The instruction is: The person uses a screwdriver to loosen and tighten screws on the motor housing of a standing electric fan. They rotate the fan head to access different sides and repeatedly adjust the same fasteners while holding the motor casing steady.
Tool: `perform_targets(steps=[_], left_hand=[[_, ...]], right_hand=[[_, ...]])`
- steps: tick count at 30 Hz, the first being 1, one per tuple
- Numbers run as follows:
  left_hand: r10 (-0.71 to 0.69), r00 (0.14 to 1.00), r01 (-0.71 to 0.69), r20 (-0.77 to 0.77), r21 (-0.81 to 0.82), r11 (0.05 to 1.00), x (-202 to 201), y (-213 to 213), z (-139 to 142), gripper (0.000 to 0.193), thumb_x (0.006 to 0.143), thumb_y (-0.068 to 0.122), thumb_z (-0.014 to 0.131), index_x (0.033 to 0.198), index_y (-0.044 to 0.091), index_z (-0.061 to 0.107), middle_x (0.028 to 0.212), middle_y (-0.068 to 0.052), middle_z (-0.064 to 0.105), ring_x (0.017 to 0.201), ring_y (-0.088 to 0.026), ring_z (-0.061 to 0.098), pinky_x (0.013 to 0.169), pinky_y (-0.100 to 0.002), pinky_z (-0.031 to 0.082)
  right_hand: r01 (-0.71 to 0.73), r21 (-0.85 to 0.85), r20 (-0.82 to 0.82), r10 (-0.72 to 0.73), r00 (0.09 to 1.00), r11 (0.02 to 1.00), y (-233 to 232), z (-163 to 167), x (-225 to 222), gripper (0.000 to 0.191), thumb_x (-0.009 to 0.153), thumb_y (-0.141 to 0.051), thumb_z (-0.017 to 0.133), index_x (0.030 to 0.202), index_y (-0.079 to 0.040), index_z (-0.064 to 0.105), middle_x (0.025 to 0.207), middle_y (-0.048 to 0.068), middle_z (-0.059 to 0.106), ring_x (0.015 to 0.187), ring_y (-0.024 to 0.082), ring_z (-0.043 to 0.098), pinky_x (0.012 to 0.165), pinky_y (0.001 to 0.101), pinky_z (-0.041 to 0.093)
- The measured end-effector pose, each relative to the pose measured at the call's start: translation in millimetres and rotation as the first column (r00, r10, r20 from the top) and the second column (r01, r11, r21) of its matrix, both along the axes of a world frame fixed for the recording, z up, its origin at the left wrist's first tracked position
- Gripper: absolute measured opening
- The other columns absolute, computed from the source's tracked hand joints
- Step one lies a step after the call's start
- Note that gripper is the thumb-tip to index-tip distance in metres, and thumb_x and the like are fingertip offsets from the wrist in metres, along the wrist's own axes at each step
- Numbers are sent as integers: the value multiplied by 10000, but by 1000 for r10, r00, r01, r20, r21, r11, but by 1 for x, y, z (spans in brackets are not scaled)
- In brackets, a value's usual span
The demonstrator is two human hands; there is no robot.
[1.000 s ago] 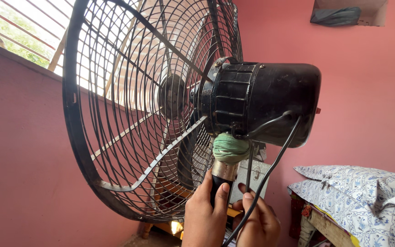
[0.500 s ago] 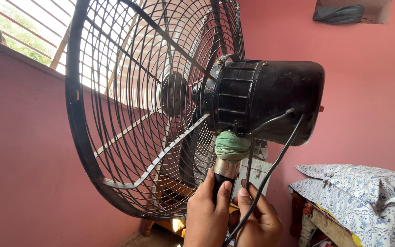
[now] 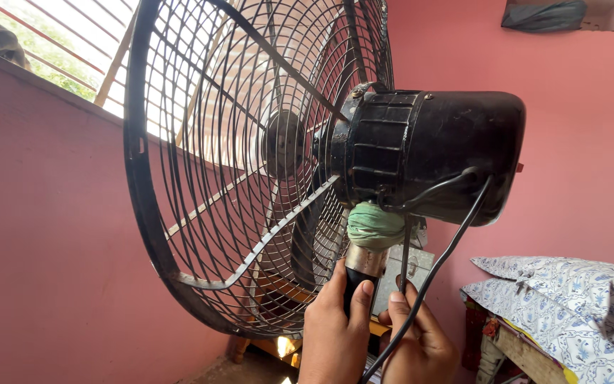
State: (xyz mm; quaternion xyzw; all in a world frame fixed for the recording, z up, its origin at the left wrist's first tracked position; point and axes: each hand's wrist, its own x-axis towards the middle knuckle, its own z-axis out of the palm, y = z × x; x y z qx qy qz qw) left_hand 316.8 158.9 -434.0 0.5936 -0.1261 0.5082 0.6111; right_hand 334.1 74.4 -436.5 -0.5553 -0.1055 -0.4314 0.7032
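A big black pedestal fan fills the view, with a round wire cage point(image 3: 243, 171) and a black motor housing point(image 3: 431, 153) behind it. A green cloth wrap point(image 3: 374, 227) sits under the motor, above the metal and black stand pole point(image 3: 362, 274). My left hand point(image 3: 335, 331) grips the pole just below the metal collar, thumb up along it. My right hand point(image 3: 415, 341) is beside it, fingers touching a thin metal rod point(image 3: 405, 256) that hangs from the motor. A black power cable point(image 3: 438, 263) runs down across my right hand.
Pink walls surround the fan. A barred window point(image 3: 58, 50) is at upper left. A bed with a blue-patterned white pillow point(image 3: 570, 291) and wooden frame stands at lower right. A wall niche with a dark bundle point(image 3: 545, 14) is at top right. Wooden furniture shows behind the cage.
The view has shifted slightly, so the fan sits a little more to the right. My right hand has moved up against the rod beside the pole.
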Motion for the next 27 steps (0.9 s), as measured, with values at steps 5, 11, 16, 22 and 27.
perform_targets(steps=[5,11,16,22,27], left_hand=[[-5,1000,6,-30,3,1000,-1,1,0,595,905,290,664,1452,80,556,958,-209,750,861,-336,769,723,-401,579],[-13,999,13,35,-6,1000,-1,0,0,589,903,278,664,1437,50,565,954,-205,752,857,-321,778,713,-391,585],[0,999,1,-37,8,1000,-1,0,1,598,910,292,663,1442,44,548,946,-197,752,847,-305,780,706,-386,587],[-12,999,13,-38,14,1000,-9,1,3,593,916,279,653,1462,73,543,910,-187,747,800,-297,775,680,-391,584],[-84,989,83,-124,-12,996,-17,1,5,600,919,299,640,1487,133,535,877,-160,747,731,-272,778,645,-382,586]], right_hand=[[-144,25,47,143,989,989,1,-2,1,286,904,-131,696,1163,-68,798,658,57,625,478,86,501,445,243,372],[-214,86,38,212,977,973,2,-1,1,279,917,-150,682,1156,-41,777,646,59,602,442,96,469,414,263,350],[-194,54,31,193,981,979,1,1,0,296,921,-148,657,1175,-39,761,640,65,616,433,98,457,407,266,331],[-366,152,-3,370,929,918,0,4,1,284,967,-167,622,1077,62,748,718,72,620,485,122,537,449,272,406],[-364,164,-60,378,924,917,-2,5,-5,285,964,-193,620,1076,39,744,771,96,656,547,148,586,521,293,476]])
